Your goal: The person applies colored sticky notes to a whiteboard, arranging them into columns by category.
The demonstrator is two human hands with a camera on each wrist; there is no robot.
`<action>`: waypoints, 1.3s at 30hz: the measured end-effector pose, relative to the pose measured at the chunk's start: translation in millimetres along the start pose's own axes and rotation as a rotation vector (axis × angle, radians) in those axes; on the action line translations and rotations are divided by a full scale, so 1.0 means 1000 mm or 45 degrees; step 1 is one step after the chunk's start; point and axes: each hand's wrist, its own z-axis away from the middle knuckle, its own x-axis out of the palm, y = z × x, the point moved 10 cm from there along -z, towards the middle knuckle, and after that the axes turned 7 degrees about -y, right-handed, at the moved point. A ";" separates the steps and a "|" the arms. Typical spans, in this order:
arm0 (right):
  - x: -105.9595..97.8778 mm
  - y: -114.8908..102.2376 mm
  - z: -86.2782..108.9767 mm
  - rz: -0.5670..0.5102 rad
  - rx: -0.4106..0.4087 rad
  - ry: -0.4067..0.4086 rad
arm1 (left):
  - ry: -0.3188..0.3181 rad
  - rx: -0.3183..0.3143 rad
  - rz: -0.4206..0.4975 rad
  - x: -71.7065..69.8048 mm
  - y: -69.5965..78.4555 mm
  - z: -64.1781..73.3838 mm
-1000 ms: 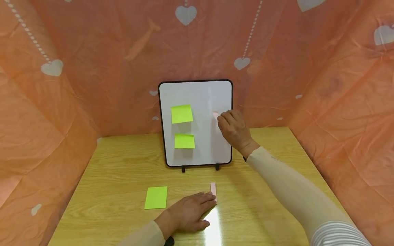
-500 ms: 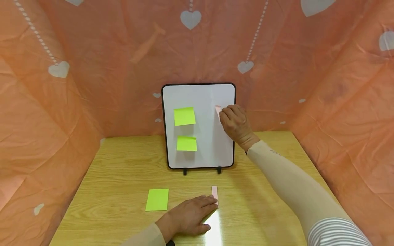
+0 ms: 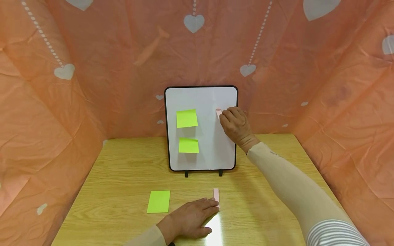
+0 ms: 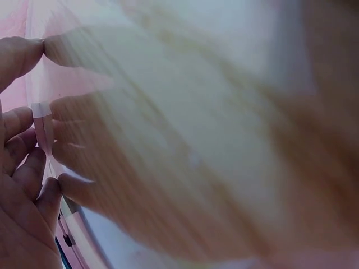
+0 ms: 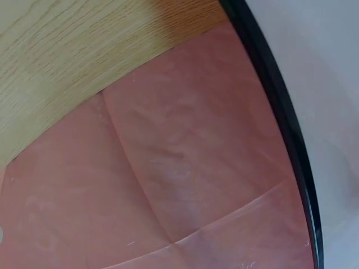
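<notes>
In the head view my right hand (image 3: pixel 236 124) pinches a narrow pink sticky note (image 3: pixel 218 111) against the upper right of a black-framed whiteboard (image 3: pixel 206 97); the fingers cover the note's lower part. My left hand (image 3: pixel 191 218) lies on the table with straight fingers, their tips on a slim pink sticky-note pad (image 3: pixel 216 193). In the left wrist view, the fingers of that left hand (image 4: pixel 22 190) mirror in the glossy tabletop. The right wrist view catches only the board's black frame (image 5: pixel 283 117) and the backdrop, not the hand.
Two lime-green sticky notes, one above (image 3: pixel 186 118) and one below (image 3: pixel 188 146), stick to the board's left half. A lime-green pad (image 3: pixel 158 201) lies on the wooden table (image 3: pixel 123 171) left of my left hand. Pink-orange sheeting (image 3: pixel 129 102) with hearts walls the table.
My right hand has moved a little higher on the board with the pink note. My left hand stays on the pink pad. The whole head view has shifted slightly.
</notes>
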 end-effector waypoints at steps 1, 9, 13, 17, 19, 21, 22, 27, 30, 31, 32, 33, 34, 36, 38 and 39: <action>0.000 0.000 0.000 -0.002 0.005 0.004 | 0.001 0.000 0.000 0.000 0.000 0.000; 0.002 -0.001 0.001 -0.010 0.015 0.011 | 0.001 0.002 0.017 0.001 0.000 0.001; 0.003 -0.001 0.001 -0.016 0.018 -0.005 | 0.001 0.000 0.031 0.001 -0.001 0.001; 0.005 -0.001 0.001 -0.018 0.029 -0.033 | 0.005 0.003 0.042 0.001 -0.001 0.002; 0.005 -0.001 0.001 -0.021 0.031 -0.041 | 0.003 0.003 0.046 0.000 -0.001 0.002; 0.005 -0.001 0.002 -0.023 0.028 -0.040 | -0.001 0.003 0.051 0.000 -0.001 0.002; 0.004 -0.001 0.002 -0.024 0.024 -0.036 | -0.005 0.003 0.056 0.000 -0.001 0.002; 0.001 -0.002 0.000 -0.011 -0.007 -0.008 | -0.013 0.001 0.068 0.000 -0.002 0.002; 0.000 -0.003 -0.001 -0.001 -0.028 0.001 | -0.011 0.000 0.067 0.000 -0.002 0.002; 0.000 -0.003 -0.001 0.001 -0.034 0.003 | -0.011 -0.001 0.069 0.000 -0.002 0.002; 0.000 -0.004 -0.001 0.004 -0.040 0.002 | -0.012 -0.001 0.071 0.000 -0.003 0.002; 0.000 -0.004 -0.001 0.006 -0.046 0.003 | -0.015 -0.002 0.075 0.000 -0.003 0.002; 0.000 -0.004 -0.001 0.006 -0.051 0.002 | -0.017 -0.002 0.081 0.001 -0.003 0.002; 0.001 -0.005 0.000 0.011 -0.057 -0.013 | -0.026 -0.004 0.096 0.001 -0.003 0.002; 0.001 -0.006 0.001 0.010 -0.061 -0.028 | -0.033 -0.004 0.109 0.001 -0.003 0.002; 0.001 -0.006 0.001 0.014 -0.063 -0.036 | -0.034 -0.004 0.111 0.001 -0.003 0.002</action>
